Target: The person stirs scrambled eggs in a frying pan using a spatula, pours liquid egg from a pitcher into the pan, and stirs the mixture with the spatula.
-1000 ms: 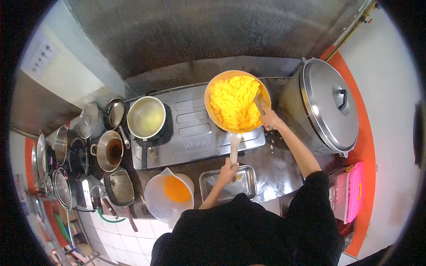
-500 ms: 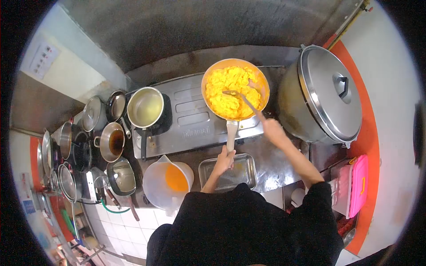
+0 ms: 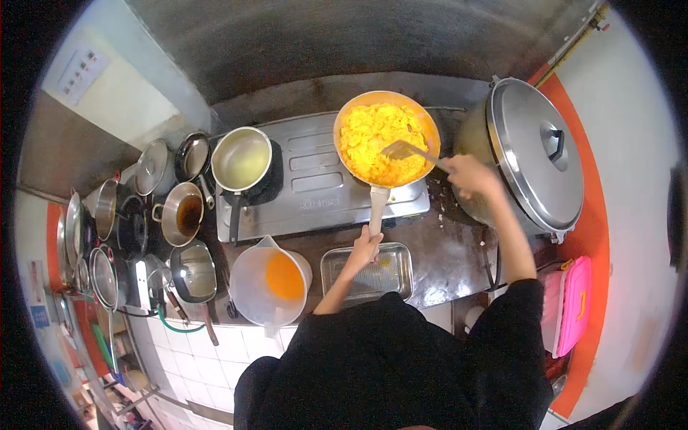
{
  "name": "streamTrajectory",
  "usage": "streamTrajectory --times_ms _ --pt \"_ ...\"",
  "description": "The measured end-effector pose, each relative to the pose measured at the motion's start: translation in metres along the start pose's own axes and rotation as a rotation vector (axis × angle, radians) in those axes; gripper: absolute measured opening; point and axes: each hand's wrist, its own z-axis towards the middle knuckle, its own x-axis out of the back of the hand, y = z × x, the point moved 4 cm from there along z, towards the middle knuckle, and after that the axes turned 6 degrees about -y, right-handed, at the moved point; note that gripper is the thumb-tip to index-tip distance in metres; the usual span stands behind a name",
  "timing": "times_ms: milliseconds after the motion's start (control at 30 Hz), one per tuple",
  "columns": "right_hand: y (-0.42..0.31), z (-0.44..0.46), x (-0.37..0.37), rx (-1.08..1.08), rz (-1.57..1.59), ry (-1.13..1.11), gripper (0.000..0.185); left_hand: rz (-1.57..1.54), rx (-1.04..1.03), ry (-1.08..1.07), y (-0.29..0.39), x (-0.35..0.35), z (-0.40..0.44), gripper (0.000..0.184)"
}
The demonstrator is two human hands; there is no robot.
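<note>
A frying pan (image 3: 434, 140) full of yellow scrambled eggs (image 3: 380, 136) sits over the right side of the stove (image 3: 312, 154). My left hand (image 3: 366, 248) is closed around its pale handle (image 3: 379, 208). My right hand (image 3: 471, 176), right of the pan, grips a spatula (image 3: 403, 150); its flat blade lies against the eggs. Below the stove, close to my left hand, are a wire-mesh tray (image 3: 344, 285) and a translucent pitcher (image 3: 247, 287) with orange liquid inside.
A saucepan (image 3: 242, 159) with pale yellow liquid stands on the stove's left. Several pans, including one with dark brown liquid (image 3: 188, 215), crowd the far left. A large lidded pot (image 3: 534, 150) stands at the right, above a pink-lidded box (image 3: 575, 307).
My right hand has moved right and up, and the spatula now lies flatter across the eggs. The pan has shifted slightly up and right in view; my left hand still holds its handle.
</note>
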Motion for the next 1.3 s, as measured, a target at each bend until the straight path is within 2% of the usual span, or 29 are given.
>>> streamTrajectory --times_ms 33,67,133,167,267,367,400,500,567,633,733,833,933,1033,1133,1200,1300 --pt "-0.002 -0.004 0.019 -0.026 -0.076 -0.037 0.042 -0.002 0.007 0.008 -0.001 0.000 0.000 0.029" --pt "-0.004 -0.008 0.036 -0.100 -0.025 -0.020 0.040 -0.005 0.016 0.012 -0.003 -0.002 0.001 0.030" --pt "0.009 0.020 0.057 -0.091 -0.205 -0.017 0.015 0.070 0.001 0.041 0.008 -0.002 -0.005 0.030" --pt "0.014 0.037 0.064 -0.085 -0.286 -0.052 0.015 0.112 -0.009 0.054 0.014 0.000 -0.005 0.031" --pt "0.056 0.113 0.068 -0.046 -0.210 -0.155 0.019 0.149 0.054 0.053 0.008 -0.001 -0.001 0.032" --pt "0.087 0.180 0.050 -0.181 0.157 -0.227 0.018 0.171 0.038 0.062 0.020 0.000 -0.006 0.032" --pt "0.067 0.171 0.052 -0.100 0.165 -0.238 0.015 0.170 0.018 0.056 0.019 0.000 -0.004 0.031" --pt "0.064 0.175 0.041 -0.059 0.480 -0.341 0.008 0.176 -0.010 0.031 0.012 0.002 -0.002 0.031" --pt "0.069 0.182 0.027 -0.056 0.402 -0.340 0.017 0.188 -0.009 0.023 0.014 0.002 0.000 0.031" --pt "0.032 0.144 0.023 0.069 0.169 -0.092 0.034 0.147 -0.015 0.005 0.015 0.001 -0.001 0.031" --pt "0.036 0.140 0.013 0.355 -0.007 0.102 0.046 0.168 -0.015 0.021 0.019 0.001 -0.002 0.030" --pt "0.036 0.140 0.008 0.819 -0.336 0.529 0.049 0.250 -0.053 0.070 0.022 -0.001 -0.006 0.030" --pt "0.034 0.128 0.007 0.538 -0.488 0.396 0.050 0.247 -0.037 0.078 0.016 0.001 -0.002 0.030" --pt "0.007 0.084 0.009 0.347 -0.724 0.282 0.048 0.219 -0.057 0.090 0.011 0.000 -0.003 0.031" --pt "0.004 0.050 0.003 0.383 -0.809 0.332 0.048 0.234 -0.127 0.085 0.014 0.001 -0.004 0.030" --pt "0.000 0.027 -0.016 0.347 -0.816 0.326 0.049 0.180 -0.060 0.087 0.008 0.000 -0.001 0.030" --pt "-0.007 0.005 -0.062 0.194 -0.846 0.363 0.051 0.194 -0.002 0.086 0.013 -0.002 -0.004 0.029"
